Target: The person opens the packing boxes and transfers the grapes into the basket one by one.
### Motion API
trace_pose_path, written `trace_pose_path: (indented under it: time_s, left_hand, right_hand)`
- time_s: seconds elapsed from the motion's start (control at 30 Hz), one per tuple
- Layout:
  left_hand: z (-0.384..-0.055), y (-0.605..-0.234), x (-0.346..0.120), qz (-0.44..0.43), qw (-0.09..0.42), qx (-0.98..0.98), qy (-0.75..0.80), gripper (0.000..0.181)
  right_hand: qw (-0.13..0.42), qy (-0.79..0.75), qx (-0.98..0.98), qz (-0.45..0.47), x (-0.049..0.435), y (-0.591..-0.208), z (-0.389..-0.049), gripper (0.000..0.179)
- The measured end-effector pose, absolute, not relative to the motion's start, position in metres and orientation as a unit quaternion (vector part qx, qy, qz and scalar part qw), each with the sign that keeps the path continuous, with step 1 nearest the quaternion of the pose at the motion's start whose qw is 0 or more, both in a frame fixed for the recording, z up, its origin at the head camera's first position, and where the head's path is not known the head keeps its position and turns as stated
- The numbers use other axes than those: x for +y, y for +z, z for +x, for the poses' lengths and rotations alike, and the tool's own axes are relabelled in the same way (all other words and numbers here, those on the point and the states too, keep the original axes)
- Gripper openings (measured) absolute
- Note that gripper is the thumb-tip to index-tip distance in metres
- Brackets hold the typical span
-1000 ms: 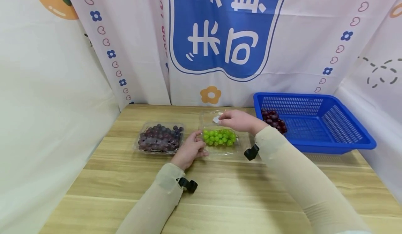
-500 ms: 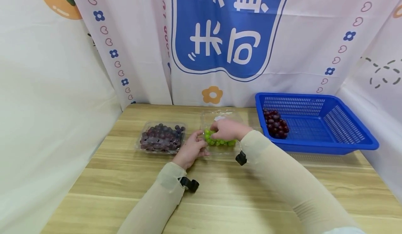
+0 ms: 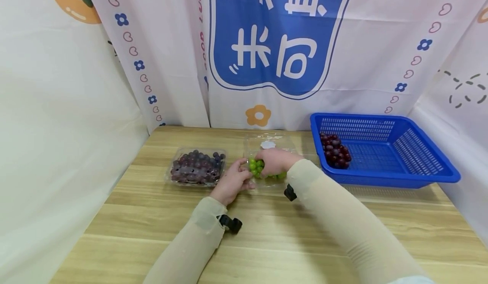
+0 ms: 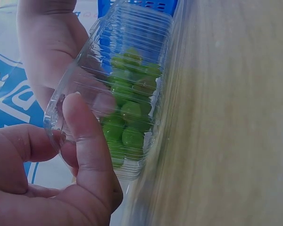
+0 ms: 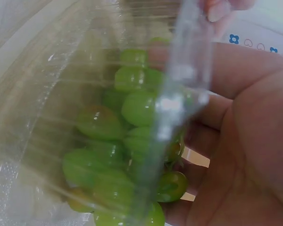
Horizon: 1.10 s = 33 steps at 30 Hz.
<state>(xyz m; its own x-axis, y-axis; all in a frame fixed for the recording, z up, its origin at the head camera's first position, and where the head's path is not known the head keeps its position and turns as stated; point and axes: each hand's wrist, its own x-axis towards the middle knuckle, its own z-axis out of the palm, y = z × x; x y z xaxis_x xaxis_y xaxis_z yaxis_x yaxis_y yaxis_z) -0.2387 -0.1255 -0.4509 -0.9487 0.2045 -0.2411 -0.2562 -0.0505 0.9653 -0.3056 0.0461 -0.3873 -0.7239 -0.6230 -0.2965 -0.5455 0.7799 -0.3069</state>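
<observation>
A clear plastic clamshell box (image 4: 137, 21) stands on the table with its lid (image 3: 280, 141) folded back, a white label on it. Inside lies a bunch of green grapes (image 3: 254, 167), seen through the ribbed wall in both wrist views. My left hand (image 3: 230, 183) pinches the box's left rim between thumb and fingers; the thumb (image 4: 87, 136) lies against the wall. From above, my right hand (image 3: 277, 161) reaches into the box with its fingers curled round the grapes. That hand covers much of the bunch in the head view.
Left of my left hand, another clear box (image 3: 169, 178) holds dark grapes (image 3: 196, 165). A blue plastic basket (image 3: 385, 179) sits at the right, with a bunch of red grapes (image 3: 335, 150) along its left side. A printed cloth hangs behind the wooden table (image 3: 263, 241).
My right hand has moved from the open lid down into the box and taken hold of the green grapes. The left hand has kept its grip on the rim.
</observation>
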Motion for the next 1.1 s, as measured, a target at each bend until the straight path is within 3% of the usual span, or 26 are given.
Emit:
trace_pose_path:
  time_s: [0.6,1.1]
  left_hand:
    - [-0.237,-0.450,-0.126,-0.016,0.156,0.664,0.732,0.066]
    - [-0.238,-0.450,-0.125,-0.018,0.156,0.671,0.724,0.068]
  right_hand:
    - [0.174,-0.027,0.935,-0.307,0.045,-0.408,-0.303,0.075]
    - [0.228,-0.135,0.919,-0.292,0.068,-0.389,-0.312,0.065]
